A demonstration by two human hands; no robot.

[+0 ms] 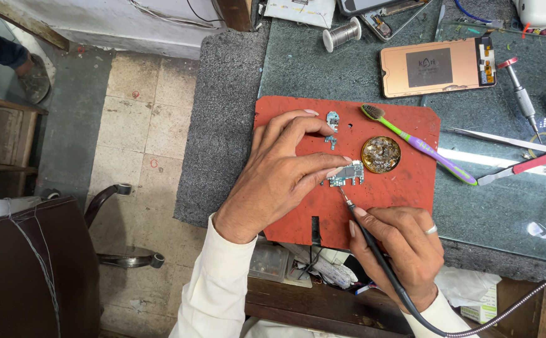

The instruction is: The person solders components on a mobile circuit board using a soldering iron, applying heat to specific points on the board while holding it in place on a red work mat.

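Right hand [404, 247] is gripping a soldering iron [373, 241] while left hand [285, 172] fingers are pinning a small circuit board [346, 173]; slipping could burn fingertips.

Red mat [404, 188], green-purple toothbrush [423, 147]

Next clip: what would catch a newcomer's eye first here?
The red mat at centre, where the left hand pins a small circuit board while the right hand brings a soldering iron tip to the board's lower edge. Beside it on the mat lie a round brass tin and a green-purple toothbrush; behind, a phone back lies on the green bench.
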